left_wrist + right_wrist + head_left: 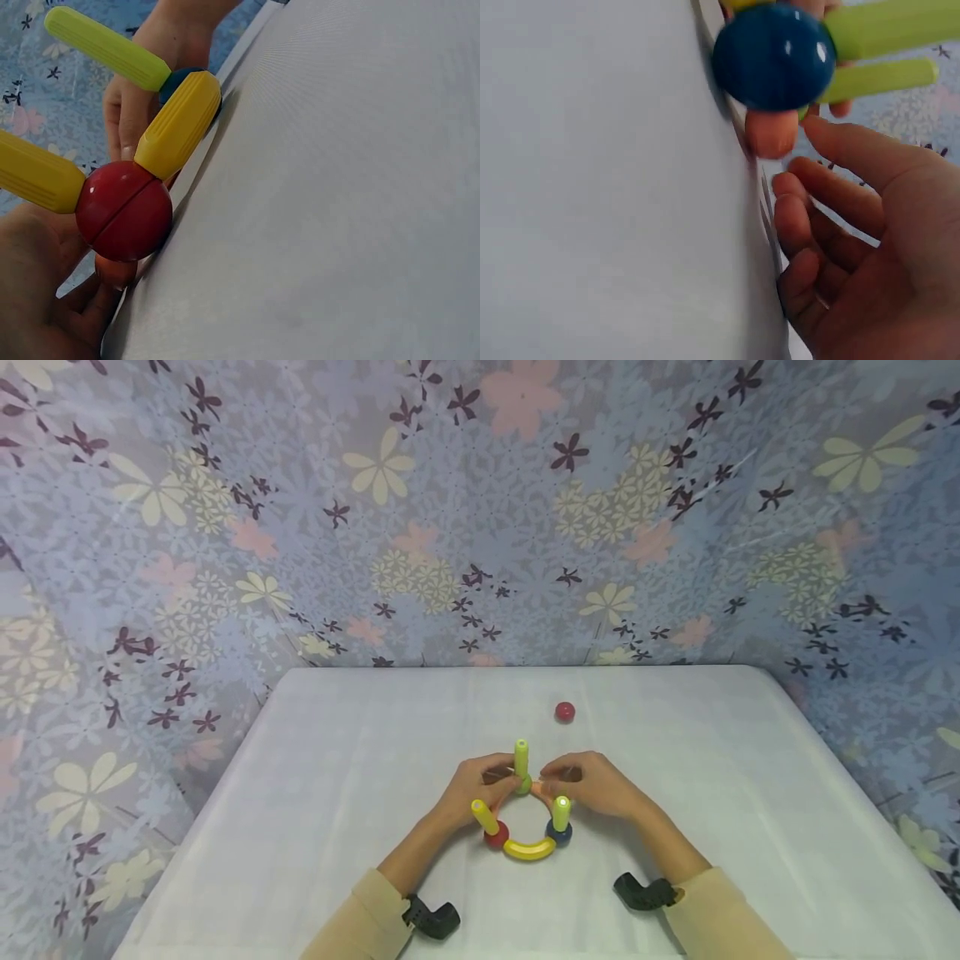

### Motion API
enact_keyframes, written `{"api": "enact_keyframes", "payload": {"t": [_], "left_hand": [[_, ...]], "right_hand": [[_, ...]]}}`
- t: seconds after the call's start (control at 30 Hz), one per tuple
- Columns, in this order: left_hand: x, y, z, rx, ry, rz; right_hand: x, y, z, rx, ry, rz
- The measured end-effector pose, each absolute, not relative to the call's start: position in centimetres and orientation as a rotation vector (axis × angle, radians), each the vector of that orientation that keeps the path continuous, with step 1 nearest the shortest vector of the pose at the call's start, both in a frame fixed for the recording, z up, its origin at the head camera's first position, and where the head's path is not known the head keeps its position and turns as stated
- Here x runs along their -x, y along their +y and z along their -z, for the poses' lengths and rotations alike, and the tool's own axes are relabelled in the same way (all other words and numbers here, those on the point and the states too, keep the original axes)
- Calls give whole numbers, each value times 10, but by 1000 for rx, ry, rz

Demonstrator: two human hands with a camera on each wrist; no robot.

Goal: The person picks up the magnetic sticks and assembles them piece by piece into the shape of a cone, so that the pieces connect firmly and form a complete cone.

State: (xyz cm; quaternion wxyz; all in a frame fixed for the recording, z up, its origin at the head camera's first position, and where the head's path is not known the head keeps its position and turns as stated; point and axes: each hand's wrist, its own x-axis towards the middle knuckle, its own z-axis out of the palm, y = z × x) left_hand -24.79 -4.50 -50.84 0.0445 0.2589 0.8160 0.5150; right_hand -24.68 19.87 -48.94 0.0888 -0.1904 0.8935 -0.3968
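Note:
A ring of toy pieces lies on the white-covered table, between both hands. At its far corner my left hand (476, 785) pinches a green ball (523, 785) that carries an upright green stick (521, 757). My right hand (596, 783) is beside that ball, fingertips right at an orange curved piece (542, 793); its thumb and fingers are apart in the right wrist view. Nearer corners are a red ball (497, 836) with a tilted yellow stick (484, 817) and a blue ball (774, 56) with a light green stick (561, 812). A yellow curved piece (529, 849) joins them.
A loose red ball (565, 712) lies beyond the ring toward the table's far edge. Flowered cloth (480, 527) hangs behind the white table (337, 735). Black wrist devices (433, 920) jut inward from both sleeves, low over the tabletop.

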Motion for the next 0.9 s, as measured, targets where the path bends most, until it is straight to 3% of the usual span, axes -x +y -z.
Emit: {"api": "enact_keyframes", "payload": {"t": [0.53, 0.9], "left_hand": [[248, -46, 511, -766, 2487, -1588], [248, -46, 508, -740, 2505, -1555]], "right_hand": [[300, 220, 473, 189, 2882, 1341], [324, 217, 483, 97, 2926, 1394]]}}
